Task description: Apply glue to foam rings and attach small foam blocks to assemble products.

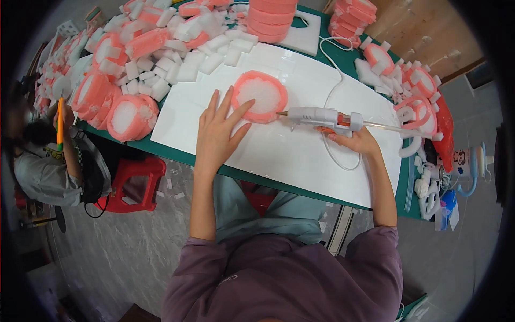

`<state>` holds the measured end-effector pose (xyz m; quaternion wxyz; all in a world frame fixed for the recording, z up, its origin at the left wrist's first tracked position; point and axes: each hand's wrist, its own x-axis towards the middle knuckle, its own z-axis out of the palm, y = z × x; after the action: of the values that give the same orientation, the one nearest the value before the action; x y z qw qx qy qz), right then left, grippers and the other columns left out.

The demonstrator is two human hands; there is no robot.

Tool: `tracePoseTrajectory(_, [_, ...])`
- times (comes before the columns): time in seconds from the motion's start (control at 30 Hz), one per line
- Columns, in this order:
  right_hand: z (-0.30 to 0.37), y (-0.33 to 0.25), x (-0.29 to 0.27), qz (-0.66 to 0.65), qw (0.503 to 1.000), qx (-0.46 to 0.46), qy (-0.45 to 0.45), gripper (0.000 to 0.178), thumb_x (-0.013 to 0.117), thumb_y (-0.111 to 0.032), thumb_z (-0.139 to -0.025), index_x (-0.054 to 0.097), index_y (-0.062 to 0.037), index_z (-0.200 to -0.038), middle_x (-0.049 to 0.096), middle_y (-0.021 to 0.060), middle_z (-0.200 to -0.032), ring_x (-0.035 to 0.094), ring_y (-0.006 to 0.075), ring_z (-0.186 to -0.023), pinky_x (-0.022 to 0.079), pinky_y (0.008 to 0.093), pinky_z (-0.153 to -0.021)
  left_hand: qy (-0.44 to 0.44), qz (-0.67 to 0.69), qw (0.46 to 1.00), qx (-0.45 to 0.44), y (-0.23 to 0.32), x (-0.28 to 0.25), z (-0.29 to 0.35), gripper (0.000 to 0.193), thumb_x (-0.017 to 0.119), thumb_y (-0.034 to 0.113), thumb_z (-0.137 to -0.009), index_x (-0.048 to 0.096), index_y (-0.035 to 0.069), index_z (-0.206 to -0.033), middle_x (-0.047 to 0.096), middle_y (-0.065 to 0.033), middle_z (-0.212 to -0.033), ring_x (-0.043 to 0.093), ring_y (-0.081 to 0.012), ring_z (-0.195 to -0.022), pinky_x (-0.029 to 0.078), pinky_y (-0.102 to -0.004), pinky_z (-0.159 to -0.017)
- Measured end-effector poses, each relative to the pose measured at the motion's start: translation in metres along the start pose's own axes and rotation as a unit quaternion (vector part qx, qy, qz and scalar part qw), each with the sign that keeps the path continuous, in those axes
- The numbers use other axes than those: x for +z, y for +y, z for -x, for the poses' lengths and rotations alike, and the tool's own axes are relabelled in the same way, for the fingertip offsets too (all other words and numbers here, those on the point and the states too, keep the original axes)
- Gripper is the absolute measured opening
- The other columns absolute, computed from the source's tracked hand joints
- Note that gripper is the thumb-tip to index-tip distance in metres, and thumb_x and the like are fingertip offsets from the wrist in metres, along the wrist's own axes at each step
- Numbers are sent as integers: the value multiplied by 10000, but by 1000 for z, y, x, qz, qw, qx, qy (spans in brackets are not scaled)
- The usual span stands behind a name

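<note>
head view: disc (262,92) with pink rim and white centre, flat on white sheet (300,172), between left hand and glue gun. left hand (217,131) palm down, fingers spread wide; index laid across the pink rim, tip at the white centre; middle finger by the rim's left edge; thumb held out below the disc. right hand (354,142) wrapped round the handle of white glue gun (319,116), thumb on the near side; rest of the grip partly hidden. gun about level, nozzle pointing left at the lower right of the rim; cannot tell whether touching or just short. clear glue stick (386,127) jutting from the gun's rear, off to the right. white cord (340,72) running down over the sheet, past the gun, looping on its near side. under the sheet, green table (184,157). at far left of it, heap of white foam blocks (217,45) mixed with more pink discs (129,119). beyond the sheet, tall pink stack (272,22). at right, further discs and blocks, red bag (443,126) just beside. off left, co-worker (51,172) near red stool (142,185), orange tool (60,121) upright by one hand.
</note>
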<state>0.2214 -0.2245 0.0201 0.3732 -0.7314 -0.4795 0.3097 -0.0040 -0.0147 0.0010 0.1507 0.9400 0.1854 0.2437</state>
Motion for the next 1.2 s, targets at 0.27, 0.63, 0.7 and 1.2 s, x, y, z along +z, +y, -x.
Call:
tracePoseTrajectory(0.27, [-11, 10, -4, -68, 954, 48, 288, 262, 657, -182, -722, 596, -25, -923, 575, 50, -710, 522, 95, -565, 405, 222, -518, -5, -13, 1000, 3, 1, -2, 1, 460, 577, 222, -752, 461, 213, -1196, 293, -107, -1343, 266, -365, -1216, 269, -433, -938])
tracePoseTrajectory(0.63, [-21, 73, -61, 12, 868, -45, 494, 275, 589, -199, -779, 554, 11, -955, 543, 44, -636, 486, 79, -512, 363, 213, -442, -3, -22, 1000, -1, 0, 0, 1, 564, 558, 249, -769, 348, 144, -1282, 282, -120, -1348, 254, -359, -1226, 260, -421, -948])
tracePoseTrajectory(0.7, [-27, 76, -62, 56, 869, -38, 490, 300, 571, -234, -794, 548, 14, -961, 534, 37, -633, 473, 74, -528, 364, 214, -474, 4, -25, 1000, 3, -4, 2, 3, 575, 557, 259, -769, 336, 143, -1287, 285, -121, -1345, 255, -359, -1224, 261, -421, -947])
tracePoseTrajectory(1.2, [-27, 56, -49, 165, 891, 56, 420, 541, 555, -319, -793, 443, 66, -1156, 563, 163, -829, 507, 186, -674, 408, 266, -611, 95, 121, 988, -35, -13, -6, 2, 577, 568, 197, -761, 329, 86, -1274, 277, -145, -1337, 237, -356, -1230, 235, -412, -983])
